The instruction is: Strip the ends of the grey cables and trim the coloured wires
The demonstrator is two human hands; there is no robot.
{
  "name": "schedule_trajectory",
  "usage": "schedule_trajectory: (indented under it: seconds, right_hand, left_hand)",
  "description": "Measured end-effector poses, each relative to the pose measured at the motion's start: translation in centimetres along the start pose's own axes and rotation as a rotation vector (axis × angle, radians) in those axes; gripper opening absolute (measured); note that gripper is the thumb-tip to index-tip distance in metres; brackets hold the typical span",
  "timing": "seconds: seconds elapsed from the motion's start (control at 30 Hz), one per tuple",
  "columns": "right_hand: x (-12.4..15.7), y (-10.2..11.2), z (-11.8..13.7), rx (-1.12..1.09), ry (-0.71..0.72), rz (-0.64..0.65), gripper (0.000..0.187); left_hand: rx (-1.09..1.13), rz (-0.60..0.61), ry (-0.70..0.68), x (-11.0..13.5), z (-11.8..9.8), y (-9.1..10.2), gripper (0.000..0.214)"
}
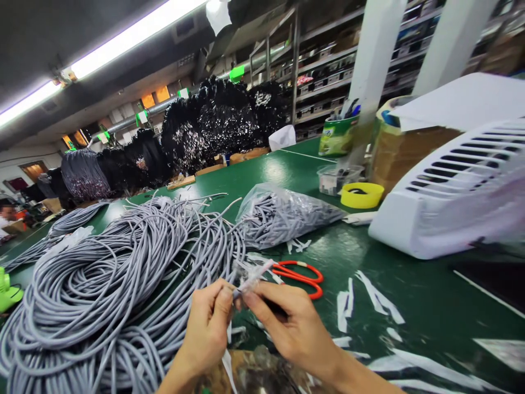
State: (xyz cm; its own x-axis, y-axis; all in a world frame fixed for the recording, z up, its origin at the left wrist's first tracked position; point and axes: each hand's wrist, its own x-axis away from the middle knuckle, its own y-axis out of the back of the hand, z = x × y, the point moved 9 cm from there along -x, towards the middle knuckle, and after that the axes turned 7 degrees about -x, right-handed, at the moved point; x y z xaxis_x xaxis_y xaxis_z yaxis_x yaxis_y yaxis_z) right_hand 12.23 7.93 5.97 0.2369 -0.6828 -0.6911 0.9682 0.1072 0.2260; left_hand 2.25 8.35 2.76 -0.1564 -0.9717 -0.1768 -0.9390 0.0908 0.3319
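1. Grey cable (123, 262) heaped in loose loops fills the head view from 8 to 11 o'clock of your hands, just beside the left one, presumably so its ends are within easy reach.
2. Your left hand (210, 317) is closed, thumb and forefinger pinching a slim grey-white piece (256, 276) at the clock's centre. Blur hides whether it is a cable end or something wrapped around one.
3. Your right hand (289, 320) grips the same piece from the 4 o'clock side, fingertips near your left thumb. Such a close, two-sided pinch seems meant to steady something small for fine finger work.
4. Red-handled scissors (302, 279) lie at 3 o'clock, just past your right knuckles, loops outward, which looks handy for a quick pick-up.
5. At 1 o'clock a clear bag (289, 216) rests on the green table (274, 169), apparently to hold the short grey pieces (266, 213) together.
6. White strips (348, 303) lie loose around 3 and 4 o'clock, without order, perhaps as offcuts.
7. At 2 o'clock, a yellow ring (362, 195) and a white slatted appliance (402, 227) stand well apart from your hands, probably to leave working room.
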Motion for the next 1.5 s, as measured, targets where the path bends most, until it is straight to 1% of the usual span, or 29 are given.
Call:
schedule_trajectory:
  seconds: [0.07, 0.17, 0.27, 0.4, 0.5, 0.57, 0.63, 0.7, 0.77, 0.83, 0.9, 0.97, 1.03, 1.13, 1.23, 1.33, 1.4, 1.43, 1.47, 1.5]
  right_hand:
    - [0.1, 0.1, 0.0, -0.012, -0.008, -0.004, 0.043]
    - [0.1, 0.6, 0.0, -0.012, -0.016, -0.023, 0.044]
    - [0.1, 1.3, 0.7, -0.022, 0.026, -0.061, 0.040]
    - [0.1, 2.0, 1.6, -0.057, 0.081, -0.097, 0.035]
    - [0.2, 1.9, 1.6, -0.065, 0.071, -0.081, 0.033]
    - [0.2, 1.5, 1.4, -0.079, 0.060, -0.038, 0.033]
    - [0.2, 1.1, 1.4, -0.083, 0.054, 0.001, 0.032]
    - [0.1, 1.1, 1.5, -0.053, 0.067, 0.006, 0.032]
    - [0.2, 1.2, 2.0, 0.010, 0.126, -0.020, 0.029]
    - [0.8, 1.1, 3.2, 0.062, 0.263, -0.044, 0.028]
    - [1.7, 0.6, 4.5, 0.113, 0.413, -0.030, 0.030]
    - [2.5, -0.4, 5.0, 0.160, 0.503, 0.034, 0.031]
    - [3.0, -1.0, 5.1, 0.168, 0.552, 0.072, 0.030]
    - [3.5, -0.4, 5.1, 0.100, 0.616, 0.007, 0.024]
    - [3.6, 0.5, 5.2, 0.037, 0.597, -0.061, 0.021]
    - [3.8, 2.2, 5.6, -0.042, 0.561, -0.165, 0.023]
    - [3.7, 3.0, 5.7, -0.042, 0.542, -0.212, 0.025]
    - [3.6, 3.3, 5.5, -0.013, 0.522, -0.240, 0.023]
    - [3.4, 3.9, 4.9, 0.025, 0.470, -0.314, 0.018]
    - [3.0, 4.1, 4.2, 0.063, 0.397, -0.358, 0.013]
  left_hand:
    - [0.006, 0.014, -0.004, 0.0, -0.1, -0.2, 0.046]
    - [0.073, 0.011, -0.006, 0.0, -0.4, -0.3, 0.046]
    - [0.170, 0.015, 0.014, -0.1, -0.5, -0.4, 0.048]
    - [0.283, 0.073, 0.056, -0.2, 0.0, -0.8, 0.046]
    - [0.380, 0.159, 0.079, -0.1, 0.3, -1.3, 0.041]
    - [0.423, 0.219, 0.105, 0.0, 0.5, -1.8, 0.039]
    - [0.446, 0.233, 0.134, 0.1, 0.6, -2.0, 0.038]
    - [0.468, 0.196, 0.164, 0.0, 0.8, -1.8, 0.038]
    - [0.466, 0.118, 0.178, -0.1, 0.8, -1.4, 0.040]
    - [0.413, 0.023, 0.173, -0.2, 0.7, -0.8, 0.041]
    - [0.335, -0.052, 0.164, -0.3, 0.4, -0.4, 0.041]
    - [0.283, -0.097, 0.172, -0.4, 0.2, -0.2, 0.043]
    - [0.272, -0.136, 0.194, -0.5, 0.4, 0.0, 0.046]
    - [0.265, -0.167, 0.220, -0.5, 0.8, 0.1, 0.048]
    - [0.239, -0.179, 0.220, -0.6, 1.2, 0.4, 0.049]
    - [0.281, -0.275, 0.246, -0.7, 1.9, 1.6, 0.050]
    - [0.348, -0.344, 0.272, -0.7, 2.4, 2.3, 0.050]
    - [0.377, -0.353, 0.276, -0.7, 2.5, 2.3, 0.049]
    - [0.398, -0.339, 0.271, -0.9, 2.6, 2.1, 0.049]
    - [0.414, -0.306, 0.258, -1.0, 2.5, 1.7, 0.048]
